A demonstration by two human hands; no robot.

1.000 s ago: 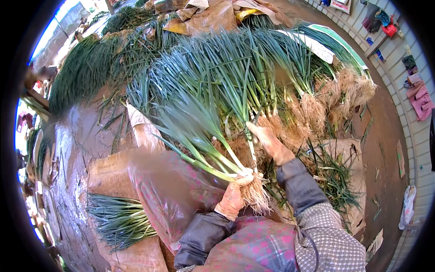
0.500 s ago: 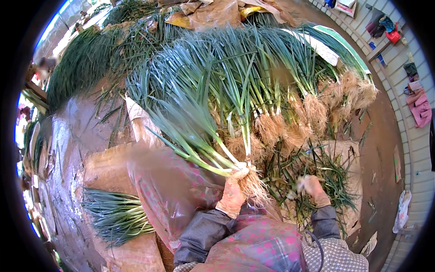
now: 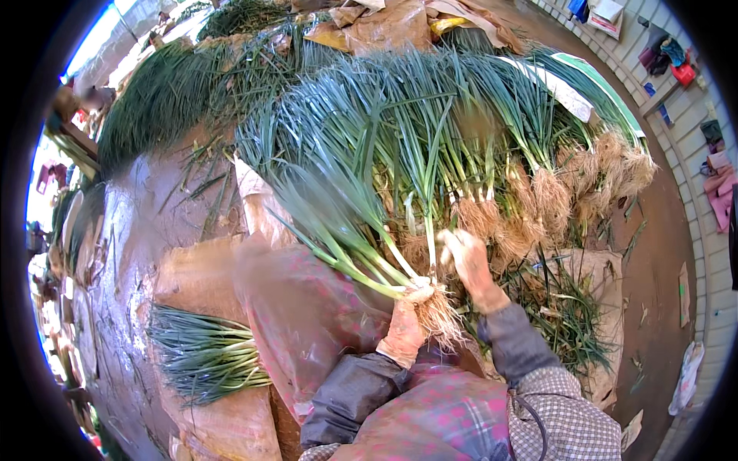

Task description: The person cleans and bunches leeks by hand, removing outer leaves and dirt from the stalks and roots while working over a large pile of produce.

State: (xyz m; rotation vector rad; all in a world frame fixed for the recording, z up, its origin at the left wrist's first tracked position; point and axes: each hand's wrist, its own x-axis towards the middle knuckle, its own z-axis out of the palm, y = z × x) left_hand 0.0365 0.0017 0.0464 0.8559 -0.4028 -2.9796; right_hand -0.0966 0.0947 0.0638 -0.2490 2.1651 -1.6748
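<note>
My left hand (image 3: 403, 332) is closed round the lower ends of several green onions (image 3: 361, 257), just above their tangled pale roots (image 3: 442, 319). Their leaves fan out to the upper left, while one stalk stands nearly upright. Beside that stalk is my right hand (image 3: 470, 265), its fingers bent and slightly apart, with nothing seen in them. Whether its fingertips touch the stalk I cannot tell. Both hands are above my lap, which a pink-dotted plastic cover (image 3: 430, 415) drapes.
A large row of green onions (image 3: 369, 115) lies ahead, roots toward me. Loose stripped leaves (image 3: 565, 315) cover a sack at the right. Another bunch (image 3: 207, 357) rests on sacking (image 3: 223, 430) at the left. A pale wall (image 3: 684, 207) with hanging items runs along the right.
My right hand has moved up and left from over the stripped leaves to beside the upright stalk. My left hand keeps its hold on the green onions. The whole view has shifted slightly.
</note>
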